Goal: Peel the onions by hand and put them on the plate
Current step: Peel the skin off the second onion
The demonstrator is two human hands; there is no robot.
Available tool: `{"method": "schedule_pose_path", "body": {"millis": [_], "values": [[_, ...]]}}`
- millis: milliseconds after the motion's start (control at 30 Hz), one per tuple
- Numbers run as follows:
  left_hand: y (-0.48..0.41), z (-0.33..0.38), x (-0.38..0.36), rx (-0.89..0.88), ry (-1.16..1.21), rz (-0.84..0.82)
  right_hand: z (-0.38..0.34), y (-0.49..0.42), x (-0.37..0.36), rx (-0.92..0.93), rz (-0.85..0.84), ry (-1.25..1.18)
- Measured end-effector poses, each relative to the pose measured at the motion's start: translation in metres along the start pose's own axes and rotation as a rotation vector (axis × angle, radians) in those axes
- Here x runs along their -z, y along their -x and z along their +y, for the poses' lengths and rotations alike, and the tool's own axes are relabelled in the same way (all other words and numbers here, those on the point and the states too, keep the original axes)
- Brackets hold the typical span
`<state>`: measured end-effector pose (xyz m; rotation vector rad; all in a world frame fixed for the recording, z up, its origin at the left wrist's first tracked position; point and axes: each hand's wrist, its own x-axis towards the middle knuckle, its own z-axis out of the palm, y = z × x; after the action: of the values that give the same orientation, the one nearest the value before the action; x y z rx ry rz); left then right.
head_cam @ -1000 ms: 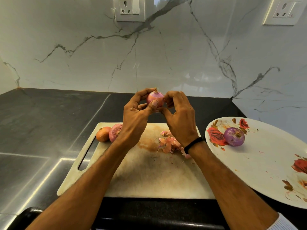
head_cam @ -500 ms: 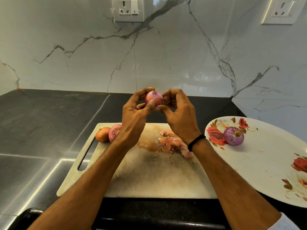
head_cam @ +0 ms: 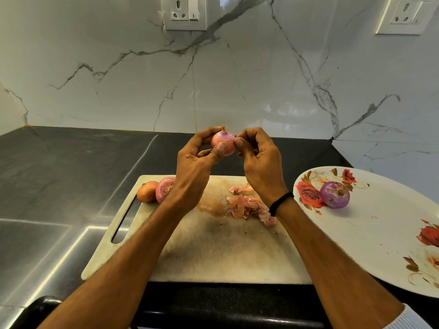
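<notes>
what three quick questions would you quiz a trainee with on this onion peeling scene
1. True or false: the left hand grips an onion with its tip up.
2. How many unpeeled onions lie on the board?
3. The peeled onion lies on the: A board, B plate, C bowl.

Key: 1 true; 2 two; 3 B.
</notes>
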<state>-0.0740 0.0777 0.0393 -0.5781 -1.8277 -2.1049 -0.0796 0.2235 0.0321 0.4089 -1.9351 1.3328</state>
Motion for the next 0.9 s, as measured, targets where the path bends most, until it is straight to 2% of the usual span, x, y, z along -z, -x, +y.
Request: {"method": "schedule_pose_path", "body": {"millis": [233,367,500,667,900], "values": [[0.002,0.002,-0.003,-0.013,0.001,-0.012,0.001,0.003,-0.004,0.100,0.062,0.157],[0.002,0.000,-0.004,-0.015,-0.035,-0.001,0.001,0.004,-0.006,0.083,0.059,0.191],[-0.001,-0.003,-0.001,-0.010,-0.059,0.073,-0.003,0.006,-0.008,0.109,0.032,0.162],[-0.005,-0.006,0.007,0.029,0.019,0.145,-0.005,0.006,-0.006,0.087,0.037,0.118],[-0.005,-0.002,0.004,0.065,0.128,0.121,-0.012,0.004,0.005,0.055,0.110,0.041]]}}
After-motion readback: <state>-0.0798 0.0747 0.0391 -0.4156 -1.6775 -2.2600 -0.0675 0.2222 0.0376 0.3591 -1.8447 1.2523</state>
